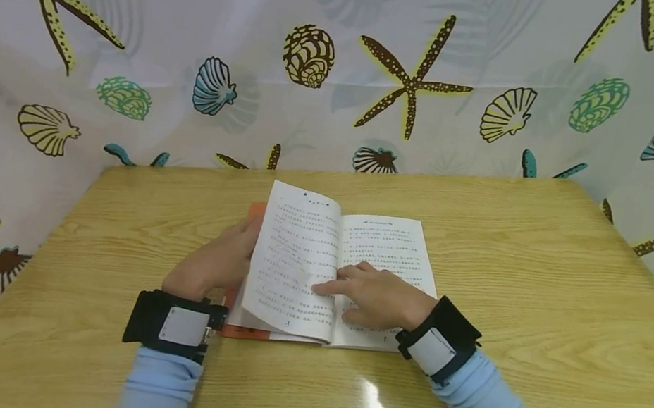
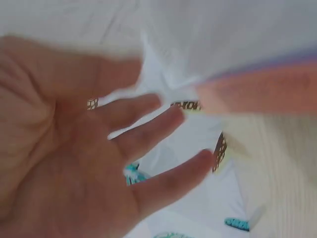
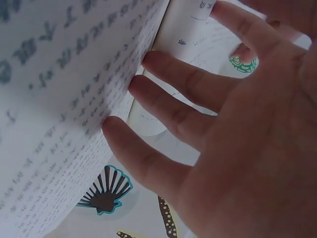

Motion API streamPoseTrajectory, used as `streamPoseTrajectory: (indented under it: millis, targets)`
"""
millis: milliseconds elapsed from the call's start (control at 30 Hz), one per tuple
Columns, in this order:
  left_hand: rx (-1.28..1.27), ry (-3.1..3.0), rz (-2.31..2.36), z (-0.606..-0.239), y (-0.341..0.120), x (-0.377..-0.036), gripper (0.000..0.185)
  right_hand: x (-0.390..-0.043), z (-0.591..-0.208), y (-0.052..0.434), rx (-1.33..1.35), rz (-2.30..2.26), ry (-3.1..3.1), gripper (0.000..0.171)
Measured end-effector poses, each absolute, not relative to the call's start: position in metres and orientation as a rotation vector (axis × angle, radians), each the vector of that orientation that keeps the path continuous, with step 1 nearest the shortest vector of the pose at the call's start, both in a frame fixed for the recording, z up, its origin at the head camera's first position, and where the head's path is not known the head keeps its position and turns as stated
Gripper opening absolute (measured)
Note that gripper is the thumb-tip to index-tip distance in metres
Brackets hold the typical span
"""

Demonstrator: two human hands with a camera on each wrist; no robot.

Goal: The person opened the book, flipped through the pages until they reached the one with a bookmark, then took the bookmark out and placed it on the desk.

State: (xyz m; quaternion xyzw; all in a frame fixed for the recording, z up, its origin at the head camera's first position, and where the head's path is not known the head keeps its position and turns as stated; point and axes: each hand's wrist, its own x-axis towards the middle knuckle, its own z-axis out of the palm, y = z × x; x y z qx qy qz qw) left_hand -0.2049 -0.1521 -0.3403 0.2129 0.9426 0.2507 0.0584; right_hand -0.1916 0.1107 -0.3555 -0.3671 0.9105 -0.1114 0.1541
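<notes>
An open book (image 1: 385,242) with printed pages and an orange cover (image 1: 255,210) lies in the middle of the wooden table (image 1: 546,281). One page (image 1: 292,263) stands lifted and curved over the left half. My right hand (image 1: 373,297) rests on the right page, its straight fingers (image 3: 168,106) touching the lifted page (image 3: 64,109). My left hand (image 1: 218,262) sits at the book's left edge, behind the lifted page. In the left wrist view its fingers (image 2: 148,129) are spread and straight beside the blurred orange cover (image 2: 257,94).
A white curtain printed with starfish (image 1: 414,79) and shells (image 1: 308,55) surrounds the table on the left, back and right. Bare wood extends to the right of the book and in front of it. Both wrists wear black straps (image 1: 173,322).
</notes>
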Motion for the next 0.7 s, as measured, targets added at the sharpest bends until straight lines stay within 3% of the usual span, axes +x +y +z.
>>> streamPoseTrajectory:
  millis: [133, 300, 533, 700]
  targets:
    - [0.533, 2.950, 0.732, -0.334, -0.151, -0.205, 0.070, -0.191, -0.355, 0.110, -1.069, -0.311, 2.629, 0.048]
    - [0.620, 2.883, 0.605, -0.338, -0.134, -0.206, 0.078, -0.191, -0.355, 0.109, -1.076, -0.286, 2.642, 0.048]
    - [0.584, 2.671, 0.496, -0.358, -0.116, -0.208, 0.110, -0.191, -0.357, 0.110, -1.101, -0.275, 2.631, 0.049]
    - [0.514, 2.614, 0.489, -0.367, -0.115, -0.209, 0.108, -0.191, -0.358, 0.110, -1.113, -0.252, 2.627, 0.049]
